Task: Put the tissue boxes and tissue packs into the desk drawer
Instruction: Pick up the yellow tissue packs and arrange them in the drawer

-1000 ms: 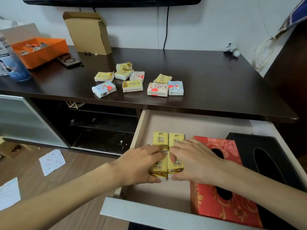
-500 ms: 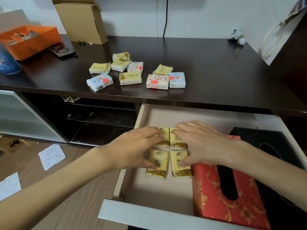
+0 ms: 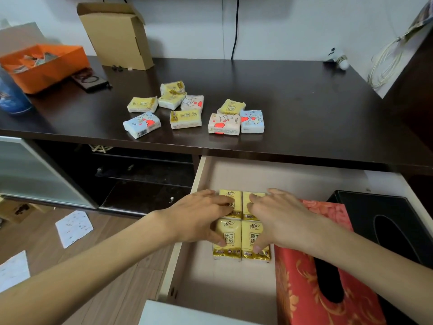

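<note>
Several yellow tissue packs [image 3: 230,240] lie flat in a two-by-two block on the floor of the open drawer [image 3: 269,174]. My left hand [image 3: 199,216] rests on the block's left side, fingers spread over the packs. On the right side, my right hand [image 3: 281,219] lies the same way, thumb on a near pack. A red patterned tissue box [image 3: 304,289] sits just right of the block, and a black tissue box [image 3: 398,219] beside that. More tissue packs [image 3: 185,118], yellow, white and blue, are scattered on the dark desk [image 3: 304,109].
At the back of the desk stand a cardboard box [image 3: 117,36], an orange box [image 3: 44,66] and a blue canister [image 3: 11,95]. A cable coil [image 3: 384,64] hangs at the right. Open shelves [image 3: 140,174] are left of the drawer. Papers [image 3: 73,227] lie on the floor.
Both hands slid from the near yellow packs towards the far ones and now span both rows. The block sits tighter beside the red box.
</note>
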{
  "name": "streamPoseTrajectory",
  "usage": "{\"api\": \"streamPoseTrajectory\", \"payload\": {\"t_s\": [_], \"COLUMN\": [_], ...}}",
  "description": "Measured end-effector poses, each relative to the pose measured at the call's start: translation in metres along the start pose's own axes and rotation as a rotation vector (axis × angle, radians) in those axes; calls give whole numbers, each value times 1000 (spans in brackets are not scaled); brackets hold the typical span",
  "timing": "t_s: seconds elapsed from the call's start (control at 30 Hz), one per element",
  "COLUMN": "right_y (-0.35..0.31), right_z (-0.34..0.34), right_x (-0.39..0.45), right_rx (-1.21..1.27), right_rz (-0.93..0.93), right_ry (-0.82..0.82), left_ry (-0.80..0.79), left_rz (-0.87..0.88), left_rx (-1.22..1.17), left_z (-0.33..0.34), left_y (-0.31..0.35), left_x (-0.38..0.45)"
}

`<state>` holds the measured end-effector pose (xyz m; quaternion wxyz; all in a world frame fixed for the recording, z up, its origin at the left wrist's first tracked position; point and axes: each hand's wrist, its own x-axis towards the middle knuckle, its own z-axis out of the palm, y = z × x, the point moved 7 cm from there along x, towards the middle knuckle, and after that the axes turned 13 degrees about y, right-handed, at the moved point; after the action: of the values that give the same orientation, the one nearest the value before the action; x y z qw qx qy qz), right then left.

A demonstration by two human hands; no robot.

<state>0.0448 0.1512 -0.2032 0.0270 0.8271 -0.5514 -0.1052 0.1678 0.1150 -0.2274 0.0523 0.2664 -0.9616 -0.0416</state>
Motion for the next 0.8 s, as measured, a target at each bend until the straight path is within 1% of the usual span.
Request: {"api": "streamPoseTrajectory", "payload": {"t_s": [0.17, 0.37, 0.53, 0.67, 0.8], "right_y": [0, 0, 3, 10, 24], "right_z": [2, 3, 1, -5, -25], "right_x": [0, -4, -3, -2, 6], "right_rx": [10, 29, 77, 158, 344], "right_rz": [13, -1, -16, 12, 93], "right_ry": [14, 32, 66, 110, 184], "left_ry": [-39, -18, 46, 79, 157], "left_rz": [-11, 3, 18, 13, -48], "left_rx": [13, 5, 2, -7, -73], "left_z": [-1, -4, -8, -15, -46], "left_y": [2, 6, 9, 10, -1], "left_x": [2, 3, 4, 6, 5]}}
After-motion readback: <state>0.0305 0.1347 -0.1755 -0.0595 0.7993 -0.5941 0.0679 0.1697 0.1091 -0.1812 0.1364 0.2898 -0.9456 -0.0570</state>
